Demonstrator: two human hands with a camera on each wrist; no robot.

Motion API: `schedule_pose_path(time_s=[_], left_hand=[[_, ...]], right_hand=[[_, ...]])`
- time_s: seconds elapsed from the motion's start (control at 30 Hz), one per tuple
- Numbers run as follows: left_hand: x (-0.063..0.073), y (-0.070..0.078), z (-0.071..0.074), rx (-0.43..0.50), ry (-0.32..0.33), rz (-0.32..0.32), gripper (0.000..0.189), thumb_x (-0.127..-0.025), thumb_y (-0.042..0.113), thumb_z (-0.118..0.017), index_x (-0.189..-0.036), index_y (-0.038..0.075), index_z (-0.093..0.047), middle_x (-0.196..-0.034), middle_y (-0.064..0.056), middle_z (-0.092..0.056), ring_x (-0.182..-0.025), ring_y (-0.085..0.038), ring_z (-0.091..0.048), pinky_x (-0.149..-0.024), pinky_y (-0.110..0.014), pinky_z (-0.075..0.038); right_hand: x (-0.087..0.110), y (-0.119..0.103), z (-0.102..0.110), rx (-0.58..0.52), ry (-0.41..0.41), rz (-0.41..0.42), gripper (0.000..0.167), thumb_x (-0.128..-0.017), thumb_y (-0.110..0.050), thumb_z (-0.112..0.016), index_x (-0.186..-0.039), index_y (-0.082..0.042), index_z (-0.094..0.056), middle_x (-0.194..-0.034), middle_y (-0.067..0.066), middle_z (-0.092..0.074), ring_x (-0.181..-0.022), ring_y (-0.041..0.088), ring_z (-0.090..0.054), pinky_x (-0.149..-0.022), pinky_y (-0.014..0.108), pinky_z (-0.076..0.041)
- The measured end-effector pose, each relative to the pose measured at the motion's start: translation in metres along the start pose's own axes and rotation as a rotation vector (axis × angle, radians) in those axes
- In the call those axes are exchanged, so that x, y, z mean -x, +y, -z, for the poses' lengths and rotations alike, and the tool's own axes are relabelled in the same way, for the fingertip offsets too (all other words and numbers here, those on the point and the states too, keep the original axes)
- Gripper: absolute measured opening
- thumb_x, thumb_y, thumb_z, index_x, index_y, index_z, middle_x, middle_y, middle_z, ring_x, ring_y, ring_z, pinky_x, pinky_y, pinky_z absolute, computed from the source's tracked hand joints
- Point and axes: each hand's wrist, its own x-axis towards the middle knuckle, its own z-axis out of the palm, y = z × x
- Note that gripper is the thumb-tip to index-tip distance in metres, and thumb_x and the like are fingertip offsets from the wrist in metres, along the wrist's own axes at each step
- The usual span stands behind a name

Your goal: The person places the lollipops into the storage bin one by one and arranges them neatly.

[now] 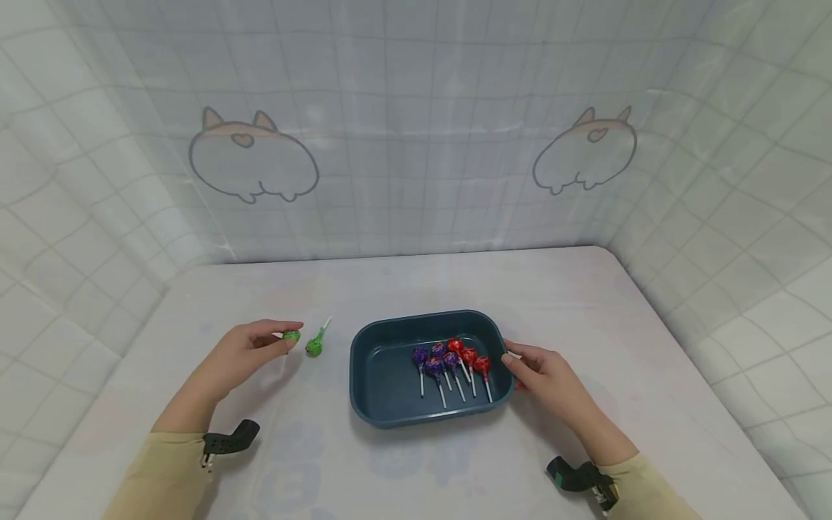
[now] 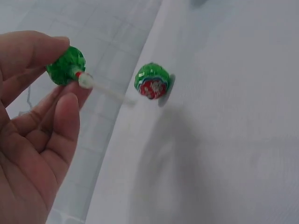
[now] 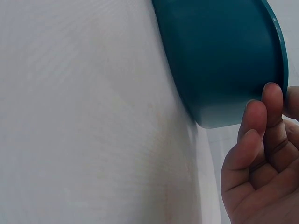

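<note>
Between thumb and fingers, my left hand [image 1: 250, 354] pinches a green-wrapped lollipop [image 2: 67, 66] by its round head. Its white stick points away from the hand in the left wrist view. A second green lollipop [image 1: 315, 346] lies on the table just right of that hand, stick toward the back. My right hand [image 1: 549, 381] grips the right end of a dark teal tray [image 1: 385, 386], thumb at the rim and fingers against the outer wall [image 3: 219, 60]. Inside the tray's right half are several purple lollipops [image 1: 433, 366] and three red lollipops [image 1: 482, 363], sticks toward the front.
A white table [image 1: 416, 477] carries everything. White curtains [image 1: 422, 152] with grid lines and cartoon animal drawings hang behind it and at both sides. Each wrist wears a black camera mount [image 1: 232, 438].
</note>
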Motion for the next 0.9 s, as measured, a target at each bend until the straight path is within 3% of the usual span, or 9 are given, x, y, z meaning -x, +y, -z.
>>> schedule_pose_path(time_s=[0.27,0.4,0.6,0.9], left_hand=[[0.000,0.003,-0.003,0.086,0.000,0.029,0.046,-0.090,0.035,-0.074,-0.131,0.015,-0.064,-0.105,-0.005,-0.070,-0.093,-0.026,-0.066,-0.077,-0.033,-0.053],[-0.001,0.006,-0.004,0.097,0.012,0.020,0.048,-0.089,0.034,-0.076,-0.131,0.015,-0.064,-0.112,-0.004,-0.069,-0.096,-0.020,-0.067,-0.079,-0.032,-0.054],[0.001,0.024,-0.003,0.128,0.023,-0.019,0.048,-0.088,0.043,-0.074,-0.128,0.018,-0.066,-0.115,0.000,-0.068,-0.098,-0.016,-0.067,-0.081,-0.029,-0.054],[-0.003,0.045,-0.006,0.151,0.016,-0.077,0.041,-0.089,0.040,-0.074,-0.125,0.021,-0.068,-0.112,0.003,-0.070,-0.099,-0.015,-0.067,-0.083,-0.029,-0.053]], right_hand=[[-0.001,0.001,-0.001,0.005,0.007,0.002,0.044,-0.097,-0.035,-0.065,-0.135,-0.014,-0.062,-0.076,0.003,-0.065,-0.070,0.023,-0.060,-0.063,0.033,-0.053],[-0.001,-0.001,0.000,0.003,0.011,0.004,0.043,-0.097,-0.034,-0.065,-0.135,-0.014,-0.062,-0.075,0.003,-0.064,-0.069,0.022,-0.059,-0.062,0.034,-0.053],[0.000,-0.005,0.001,0.001,0.013,0.007,0.044,-0.097,-0.034,-0.065,-0.135,-0.012,-0.062,-0.076,0.003,-0.065,-0.069,0.022,-0.060,-0.062,0.034,-0.054],[0.001,-0.005,0.000,-0.015,0.004,-0.012,0.045,-0.097,-0.035,-0.066,-0.135,-0.012,-0.062,-0.073,0.003,-0.063,-0.069,0.021,-0.059,-0.062,0.034,-0.053]])
